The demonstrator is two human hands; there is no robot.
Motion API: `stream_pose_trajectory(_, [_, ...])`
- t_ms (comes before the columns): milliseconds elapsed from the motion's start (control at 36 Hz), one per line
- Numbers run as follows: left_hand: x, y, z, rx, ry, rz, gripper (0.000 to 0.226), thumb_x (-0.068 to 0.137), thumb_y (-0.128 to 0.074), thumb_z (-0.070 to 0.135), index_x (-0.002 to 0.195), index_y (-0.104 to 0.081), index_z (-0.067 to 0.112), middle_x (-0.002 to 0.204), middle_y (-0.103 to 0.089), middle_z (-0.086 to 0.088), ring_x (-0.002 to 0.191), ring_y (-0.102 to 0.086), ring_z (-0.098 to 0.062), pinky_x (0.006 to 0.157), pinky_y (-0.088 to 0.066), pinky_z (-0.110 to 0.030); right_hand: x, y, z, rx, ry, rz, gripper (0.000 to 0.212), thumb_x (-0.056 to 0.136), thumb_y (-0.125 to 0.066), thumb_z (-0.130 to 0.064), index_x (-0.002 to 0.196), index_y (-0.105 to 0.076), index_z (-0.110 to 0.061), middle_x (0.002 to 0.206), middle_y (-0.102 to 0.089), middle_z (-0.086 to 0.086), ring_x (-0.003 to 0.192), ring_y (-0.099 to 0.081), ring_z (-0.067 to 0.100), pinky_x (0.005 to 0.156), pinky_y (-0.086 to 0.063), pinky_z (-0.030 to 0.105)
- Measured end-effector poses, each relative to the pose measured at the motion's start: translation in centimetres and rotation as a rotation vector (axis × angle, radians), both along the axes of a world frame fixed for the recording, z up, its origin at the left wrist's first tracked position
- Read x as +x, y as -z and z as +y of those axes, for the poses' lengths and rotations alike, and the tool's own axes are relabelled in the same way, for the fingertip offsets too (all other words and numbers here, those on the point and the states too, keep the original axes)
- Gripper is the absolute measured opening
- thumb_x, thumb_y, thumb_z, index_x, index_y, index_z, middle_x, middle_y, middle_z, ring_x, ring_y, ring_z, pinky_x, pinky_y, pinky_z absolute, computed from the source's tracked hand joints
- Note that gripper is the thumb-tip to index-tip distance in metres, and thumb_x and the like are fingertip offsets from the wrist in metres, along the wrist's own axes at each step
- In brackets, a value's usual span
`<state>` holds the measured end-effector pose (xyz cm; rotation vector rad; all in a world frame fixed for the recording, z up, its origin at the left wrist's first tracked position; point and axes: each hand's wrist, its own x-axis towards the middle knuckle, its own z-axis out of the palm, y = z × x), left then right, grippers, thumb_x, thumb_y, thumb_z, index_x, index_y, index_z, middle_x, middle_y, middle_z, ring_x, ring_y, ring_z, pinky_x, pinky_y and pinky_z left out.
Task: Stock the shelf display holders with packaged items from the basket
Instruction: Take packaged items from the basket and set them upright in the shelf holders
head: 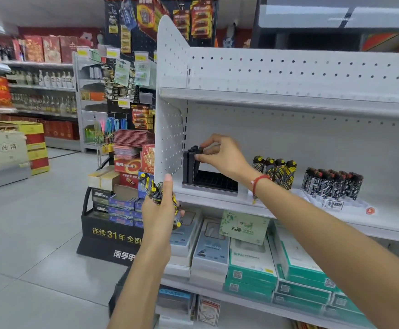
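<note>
White metal shelving point(288, 100) with a perforated back panel fills the right side of a shop; the floor point(27, 233) is pale grey tile, and other shelves with red boxes and bottles stand far at the left. A black floor stand point(113, 236) with battery packs is just beside the end of the shelf.

On the middle shelf point(312, 210) stands one black plastic display holder point(208, 179), a low ribbed tray with slots; three or four thin black items stand upright at its left end. The right hand point(222, 155) reaches over the holder and pinches one dark flat item point(199, 150) between thumb and curled fingers, at the top of that upright row. A red cord is on this wrist.

The left hand point(162, 207) is lower, in front of the shelf edge, and its fingers wrap around a bundle of small packaged items point(151, 188), black with yellow caps; I cannot count them exactly. To the right of the holder, four similar black and yellow items point(276, 170) stand in a row, and further right is a group of about six dark patterned ones with red tops point(333, 181) on a clear stand.

Below, the lower shelf carries flat cardboard boxes point(253, 264), white with green, stacked in several piles
</note>
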<state>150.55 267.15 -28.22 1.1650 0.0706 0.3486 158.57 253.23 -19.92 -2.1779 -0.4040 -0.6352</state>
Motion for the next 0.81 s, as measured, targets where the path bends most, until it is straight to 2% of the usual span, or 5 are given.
stream_pose_trajectory(167, [0.1,0.0,-0.1,0.005,-0.003,-0.001,0.042,0.088,-0.055,0.053,0.08,-0.048,0.012,0.06,-0.046,-0.001,0.033,-0.046,-0.004,0.062,-0.044,-0.033,-0.6,-0.2,-0.6,-0.19,-0.083,-0.063,0.022,0.083,-0.072,-0.018,0.103,-0.064,-0.014,0.096,-0.072,0.009,0.088,-0.069,0.012,0.087,-0.054,0.026])
stream_pose_trajectory(278, [0.1,0.1,-0.1,0.011,0.015,-0.003,0.043,0.088,-0.055,0.052,0.085,-0.047,0.01,0.063,-0.046,-0.002,0.032,-0.045,-0.003,0.063,-0.045,-0.033,-0.7,0.1,-0.9,-0.501,-0.023,-0.202,0.032,0.089,-0.06,-0.013,0.121,-0.06,-0.017,0.105,-0.072,0.002,0.092,-0.068,0.017,0.086,-0.055,0.038])
stream_pose_trajectory(389, [-0.1,0.1,-0.2,0.024,0.021,-0.008,0.039,0.088,-0.055,0.053,0.084,-0.049,0.014,0.063,-0.045,-0.001,0.039,-0.046,-0.004,0.063,-0.048,-0.03,-0.7,0.3,-1.3,-0.626,0.074,-0.289,0.039,0.092,-0.056,-0.016,0.131,-0.054,-0.022,0.111,-0.07,0.003,0.1,-0.066,0.022,0.086,-0.054,0.041])
stream_pose_trajectory(639, [-0.2,0.0,-0.1,0.032,0.027,-0.047,0.038,0.088,-0.056,0.051,0.09,-0.053,0.013,0.065,-0.044,-0.002,0.056,-0.045,-0.012,0.054,-0.047,-0.023,-0.7,1.1,0.6,-0.257,-0.064,-0.069,0.029,0.091,-0.059,-0.015,0.116,-0.047,-0.01,0.105,-0.064,0.009,0.094,-0.064,0.022,0.088,-0.053,0.039])
stream_pose_trajectory(806, [-0.2,0.1,0.0,0.029,0.03,-0.032,0.037,0.088,-0.056,0.052,0.084,-0.05,0.016,0.063,-0.046,0.0,0.051,-0.05,-0.009,0.05,-0.046,-0.02,-0.6,1.8,0.4,0.088,-0.07,-0.037,0.025,0.092,-0.058,-0.009,0.115,-0.051,-0.015,0.101,-0.066,0.007,0.088,-0.064,0.019,0.074,-0.054,0.021])
